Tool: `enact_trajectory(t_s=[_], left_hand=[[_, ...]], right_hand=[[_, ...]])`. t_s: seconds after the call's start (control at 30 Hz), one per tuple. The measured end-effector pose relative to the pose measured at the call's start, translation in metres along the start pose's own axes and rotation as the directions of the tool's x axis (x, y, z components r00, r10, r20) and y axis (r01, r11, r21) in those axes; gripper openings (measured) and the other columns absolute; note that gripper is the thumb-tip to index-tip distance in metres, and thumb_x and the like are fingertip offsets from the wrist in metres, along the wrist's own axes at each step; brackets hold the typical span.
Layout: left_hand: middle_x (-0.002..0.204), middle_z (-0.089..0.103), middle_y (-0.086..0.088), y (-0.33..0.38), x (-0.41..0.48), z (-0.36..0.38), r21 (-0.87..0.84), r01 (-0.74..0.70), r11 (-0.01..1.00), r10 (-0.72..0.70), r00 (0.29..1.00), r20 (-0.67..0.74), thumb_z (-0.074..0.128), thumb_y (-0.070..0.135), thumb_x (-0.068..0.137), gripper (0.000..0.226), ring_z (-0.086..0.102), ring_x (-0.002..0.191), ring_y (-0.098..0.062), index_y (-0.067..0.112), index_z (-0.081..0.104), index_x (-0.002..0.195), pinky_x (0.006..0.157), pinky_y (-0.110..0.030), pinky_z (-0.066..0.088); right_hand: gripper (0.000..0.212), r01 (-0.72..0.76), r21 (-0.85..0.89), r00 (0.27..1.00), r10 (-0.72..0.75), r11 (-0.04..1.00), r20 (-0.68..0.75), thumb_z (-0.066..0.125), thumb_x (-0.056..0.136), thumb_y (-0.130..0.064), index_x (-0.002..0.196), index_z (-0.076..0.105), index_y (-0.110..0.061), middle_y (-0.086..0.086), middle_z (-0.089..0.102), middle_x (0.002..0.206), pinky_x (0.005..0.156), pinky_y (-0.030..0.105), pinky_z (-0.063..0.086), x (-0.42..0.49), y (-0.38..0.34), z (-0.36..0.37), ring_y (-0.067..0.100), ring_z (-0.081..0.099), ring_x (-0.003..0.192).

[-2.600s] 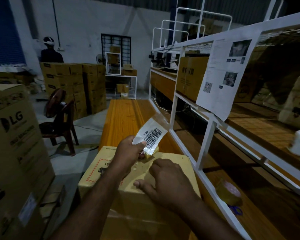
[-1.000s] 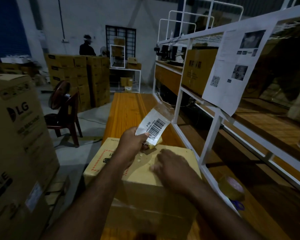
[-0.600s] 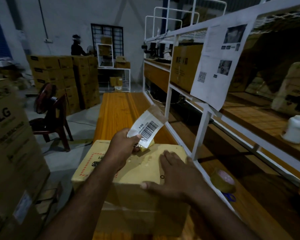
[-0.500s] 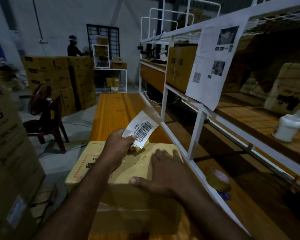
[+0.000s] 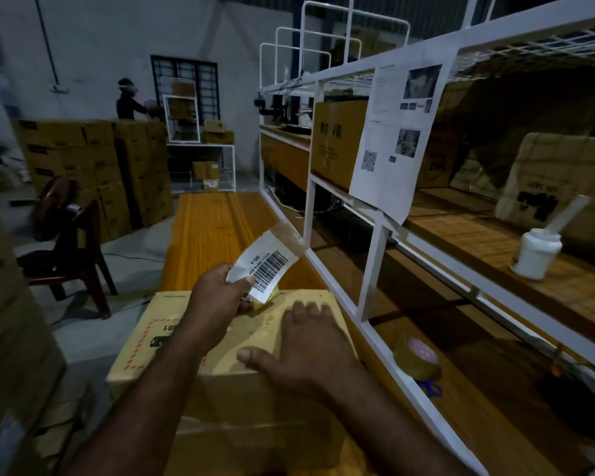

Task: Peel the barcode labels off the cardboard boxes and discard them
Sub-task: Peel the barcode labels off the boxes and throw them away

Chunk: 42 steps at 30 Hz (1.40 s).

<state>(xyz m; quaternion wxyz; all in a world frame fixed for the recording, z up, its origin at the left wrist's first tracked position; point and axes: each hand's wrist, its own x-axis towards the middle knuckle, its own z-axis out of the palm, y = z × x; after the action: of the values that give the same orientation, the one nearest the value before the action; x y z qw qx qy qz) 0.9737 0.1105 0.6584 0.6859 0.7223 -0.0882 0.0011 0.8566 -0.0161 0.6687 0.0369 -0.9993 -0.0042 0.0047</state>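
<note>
- Our left hand pinches the barcode label by its near edge, thumb on top and fingers beneath. It holds the label raised and tilted over the far end of the cardboard box. We judge that this angle pulls the sticker up and away from the lid.
- Our right hand lies flat on the box top, fingers straight, thumb out to the side, gripping nothing. We take it to be weighing the box down against the pull.
- The box sits at the near end of the orange desk, just beside the white rack, within reach of both arms.
- A clear tape strip rides on the label's far end, and a yellowish scrap at its lower corner touches the box.
- We cannot tell whether that corner is stuck or free, because the thumb and the dim light hide the joint.
- The thumb covers part of the label's print, shadow swallows the box's near face, and no bin for discards shows.
</note>
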Motion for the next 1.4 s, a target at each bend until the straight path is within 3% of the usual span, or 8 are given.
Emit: enact_trajectory(t_s=[0.17,0.33,0.5,0.67,0.87,1.0,1.13,1.4], left_hand=[[0.095,0.073,-0.012,-0.002,0.002,0.0,-0.012,-0.011,1.0,0.01,1.0,-0.021,0.061,0.012,0.094,0.019,0.063,0.067,-0.02,0.008,0.066,0.112,0.058,-0.032,0.051],[0.097,0.073,-0.01,-0.003,0.002,-0.001,-0.006,-0.032,0.999,0.032,0.999,-0.024,0.061,0.013,0.095,0.017,0.065,0.071,-0.02,0.013,0.066,0.112,0.059,-0.031,0.052],[0.097,0.073,-0.009,0.0,0.003,0.0,-0.021,-0.008,1.0,0.008,1.0,-0.028,0.061,0.011,0.094,0.015,0.068,0.077,-0.02,0.012,0.065,0.109,0.061,-0.033,0.054],[0.095,0.074,-0.008,0.002,0.006,0.001,-0.068,0.024,0.997,-0.026,0.999,-0.022,0.063,0.012,0.093,0.016,0.068,0.071,-0.017,0.013,0.066,0.108,0.052,-0.024,0.051],[0.098,0.073,-0.005,0.001,0.005,-0.004,-0.052,-0.004,0.999,0.005,1.0,0.011,0.064,0.019,0.093,0.018,0.071,0.079,-0.019,0.018,0.065,0.111,0.056,-0.025,0.053],[0.093,0.074,-0.005,-0.002,0.003,-0.009,-0.005,-0.047,0.999,0.047,0.999,0.001,0.067,0.025,0.089,0.015,0.066,0.071,-0.017,0.023,0.068,0.103,0.058,-0.036,0.057],[0.093,0.075,-0.007,0.005,0.003,-0.016,0.025,-0.042,0.999,0.043,0.999,-0.029,0.067,0.021,0.089,0.016,0.069,0.072,-0.021,0.018,0.069,0.105,0.062,-0.038,0.06],[0.09,0.073,-0.014,0.012,0.007,-0.042,0.012,-0.014,1.0,0.016,0.985,-0.171,0.067,0.01,0.09,0.006,0.068,0.076,-0.03,0.016,0.066,0.087,0.075,-0.048,0.061]], right_hand=[[0.087,0.194,0.151,0.981,-0.195,0.969,-0.008,0.02,0.086,-0.078,0.145,0.037,-0.017,0.005,0.025,0.159,0.115,0.038,0.019,-0.042,-0.011,-0.011,0.022,0.02,0.145],[0.109,0.071,0.111,0.996,-0.065,0.991,-0.06,-0.007,0.066,-0.087,0.13,0.054,-0.024,-0.002,0.046,0.147,0.098,0.035,0.04,-0.04,0.018,-0.017,0.016,0.044,0.131],[0.124,-0.01,0.035,1.0,0.01,0.999,0.011,0.0,0.064,-0.091,0.15,0.023,-0.005,0.019,0.018,0.159,0.117,0.044,0.016,-0.008,-0.004,-0.009,0.032,0.017,0.146],[0.08,0.165,0.112,0.986,-0.166,0.98,0.0,0.043,0.09,-0.067,0.154,0.018,-0.025,-0.005,0.008,0.163,0.113,0.027,-0.003,-0.026,-0.005,0.003,0.013,0.003,0.149],[0.057,0.136,0.156,0.984,-0.115,0.978,-0.136,0.059,0.089,-0.05,0.141,0.042,-0.037,-0.022,0.033,0.148,0.114,0.023,0.018,-0.018,-0.001,0.014,0.004,0.027,0.138],[0.034,0.192,0.123,0.929,-0.14,0.974,-0.342,0.08,0.067,-0.048,0.094,0.067,-0.03,-0.012,0.061,0.1,0.073,0.029,0.044,0.007,-0.007,0.033,0.011,0.052,0.088],[0.023,0.23,0.137,0.901,-0.158,0.963,-0.404,0.075,0.075,-0.042,0.091,0.063,-0.031,-0.017,0.043,0.092,0.072,0.026,0.036,0.041,-0.004,0.034,0.007,0.04,0.085],[0.024,0.246,0.032,0.878,-0.209,0.969,-0.431,0.066,0.084,-0.036,0.101,0.069,-0.02,0.001,0.058,0.1,0.077,0.035,0.046,0.119,0.015,0.028,0.02,0.051,0.091]])
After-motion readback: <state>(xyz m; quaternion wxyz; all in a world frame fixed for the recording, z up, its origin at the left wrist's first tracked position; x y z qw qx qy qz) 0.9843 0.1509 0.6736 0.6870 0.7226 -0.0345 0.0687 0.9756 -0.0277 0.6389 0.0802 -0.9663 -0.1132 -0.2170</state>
